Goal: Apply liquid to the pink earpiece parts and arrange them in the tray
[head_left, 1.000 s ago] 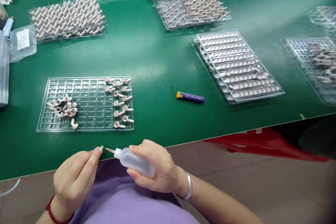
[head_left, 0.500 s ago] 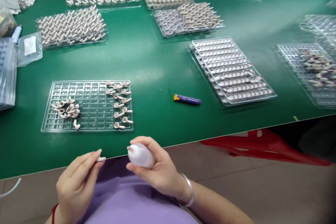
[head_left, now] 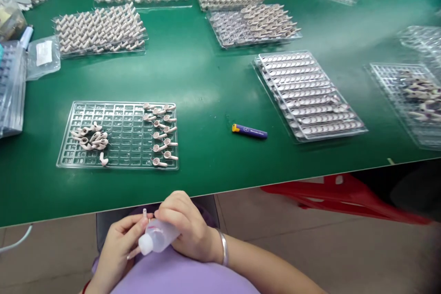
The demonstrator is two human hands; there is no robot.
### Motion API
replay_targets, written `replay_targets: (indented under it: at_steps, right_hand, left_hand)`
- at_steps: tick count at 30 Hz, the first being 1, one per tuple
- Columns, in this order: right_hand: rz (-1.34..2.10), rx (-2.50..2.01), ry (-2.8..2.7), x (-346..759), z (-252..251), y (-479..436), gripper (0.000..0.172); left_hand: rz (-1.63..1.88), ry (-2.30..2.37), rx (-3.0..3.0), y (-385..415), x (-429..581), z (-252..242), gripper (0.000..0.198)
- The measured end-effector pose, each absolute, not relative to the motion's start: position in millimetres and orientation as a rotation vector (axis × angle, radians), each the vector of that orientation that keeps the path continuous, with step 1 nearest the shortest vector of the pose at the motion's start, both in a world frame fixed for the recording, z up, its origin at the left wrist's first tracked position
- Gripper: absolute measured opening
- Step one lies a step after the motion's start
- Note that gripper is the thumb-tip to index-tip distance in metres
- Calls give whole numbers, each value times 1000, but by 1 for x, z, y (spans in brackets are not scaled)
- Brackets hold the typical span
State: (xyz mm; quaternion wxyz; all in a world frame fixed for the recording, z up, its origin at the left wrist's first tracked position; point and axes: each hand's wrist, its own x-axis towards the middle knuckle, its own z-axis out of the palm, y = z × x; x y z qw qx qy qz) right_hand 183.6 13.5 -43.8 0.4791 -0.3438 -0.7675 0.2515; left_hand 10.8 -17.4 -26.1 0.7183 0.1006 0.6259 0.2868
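Note:
My right hand point(head_left: 182, 227) is wrapped round a small clear squeeze bottle point(head_left: 156, 237) with a white nozzle, held low over my lap below the table edge. My left hand point(head_left: 119, 248) is closed beside it, pinching a tiny pale part point(head_left: 144, 212) that sticks up between the fingertips and touches the right hand's fingers. On the green table above lies a clear grid tray point(head_left: 119, 135) with a loose heap of pale earpiece-like parts point(head_left: 90, 138) at its left and two short columns of the same parts point(head_left: 161, 133) at its right.
A blue and yellow lighter point(head_left: 250, 131) lies right of the grid tray. Several filled clear trays point(head_left: 310, 94) cover the far and right table, with plastic bags point(head_left: 39, 55) at left. A red stool point(head_left: 344, 195) stands under the table edge at right.
Both hands have dropped from the table edge towards my lap and come together. The bottle has turned so its nozzle points down-left, and the small part now stands upright in my left fingers.

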Motion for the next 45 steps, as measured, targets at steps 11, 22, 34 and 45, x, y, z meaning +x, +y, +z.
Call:
replay_targets:
  at_steps: [11,22,34,45]
  right_hand:
    - [658,-900,-1849,182,-49,9,24]
    - [691,-862,-1843,183,-50,9,22]
    - [660,-860,-1866,183,-53,10,22]
    - [634,-863,-1897,184,-48,10,25]
  left_hand:
    - [606,1428,209,-12,15,-35,52]
    - [616,1356,283,-3,14,-28,37]
    - [546,1307,339,5,10,-20,31]
    - [602,1331,305,9,16,-17,34]
